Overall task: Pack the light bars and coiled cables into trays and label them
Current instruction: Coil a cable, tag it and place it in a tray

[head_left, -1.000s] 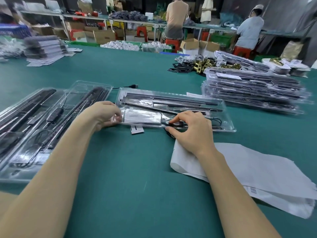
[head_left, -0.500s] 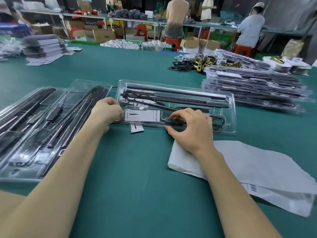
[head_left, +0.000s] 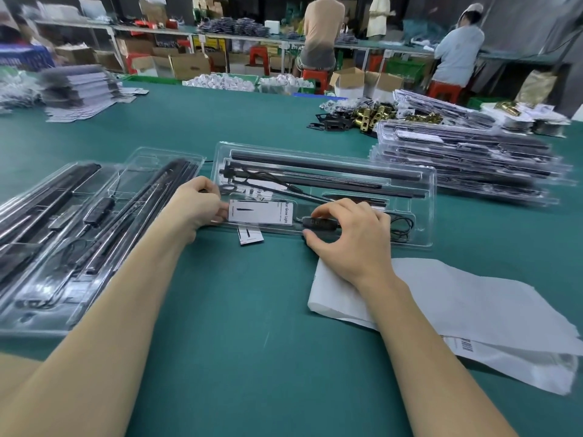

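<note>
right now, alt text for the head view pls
Both hands work at a clear tray of black light bars on a green table: left hand holds the white label, right hand pinches the black inline controller.

The person is showing two bare forearms, with no sleeves reaching into view. The left hand (head_left: 197,205) and right hand (head_left: 350,239) are wearing no gloves, rings, watch or wristbands.
</note>
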`<state>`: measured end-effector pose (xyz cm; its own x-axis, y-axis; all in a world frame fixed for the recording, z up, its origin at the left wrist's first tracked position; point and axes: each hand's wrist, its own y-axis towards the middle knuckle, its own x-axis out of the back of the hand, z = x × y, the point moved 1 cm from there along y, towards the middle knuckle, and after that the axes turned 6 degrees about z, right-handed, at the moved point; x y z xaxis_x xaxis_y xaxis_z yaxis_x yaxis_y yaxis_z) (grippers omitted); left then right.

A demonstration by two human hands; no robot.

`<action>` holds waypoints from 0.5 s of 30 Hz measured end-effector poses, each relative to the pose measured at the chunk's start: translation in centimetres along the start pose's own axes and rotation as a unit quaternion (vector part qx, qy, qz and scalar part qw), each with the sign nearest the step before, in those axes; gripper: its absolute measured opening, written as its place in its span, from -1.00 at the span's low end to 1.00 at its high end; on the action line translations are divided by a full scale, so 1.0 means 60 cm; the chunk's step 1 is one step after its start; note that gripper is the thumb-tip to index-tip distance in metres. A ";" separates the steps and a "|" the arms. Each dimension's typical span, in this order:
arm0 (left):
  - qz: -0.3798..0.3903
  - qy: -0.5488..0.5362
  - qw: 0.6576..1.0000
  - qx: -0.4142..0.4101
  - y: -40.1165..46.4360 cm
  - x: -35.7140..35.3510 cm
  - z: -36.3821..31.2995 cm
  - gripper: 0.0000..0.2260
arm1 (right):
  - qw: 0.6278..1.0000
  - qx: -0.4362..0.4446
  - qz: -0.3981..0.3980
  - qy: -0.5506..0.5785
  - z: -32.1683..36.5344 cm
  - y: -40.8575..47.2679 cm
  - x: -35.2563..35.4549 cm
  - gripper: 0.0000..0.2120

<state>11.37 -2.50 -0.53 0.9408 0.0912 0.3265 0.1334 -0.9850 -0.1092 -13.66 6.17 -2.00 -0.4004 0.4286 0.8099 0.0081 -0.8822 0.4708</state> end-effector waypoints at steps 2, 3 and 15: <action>-0.010 -0.025 1.000 -0.001 -0.005 -0.003 -0.001 -0.67 | 1.000 0.000 -0.006 -0.003 0.002 -0.001 0.000 -0.78; -0.017 -0.034 0.999 -0.002 -0.006 -0.005 -0.001 -0.67 | 1.000 0.000 -0.009 -0.004 0.003 -0.002 0.000 -0.78; 0.035 -0.076 0.996 -0.022 -0.021 -0.009 -0.008 -0.79 | 1.000 -0.013 -0.017 0.015 0.001 -0.005 0.000 -0.76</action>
<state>10.52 -1.40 -0.10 0.9841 0.0394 0.1733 0.0546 -0.9950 -0.0838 -13.63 6.43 -2.09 -0.4267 0.4528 0.7828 -0.0305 -0.8723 0.4880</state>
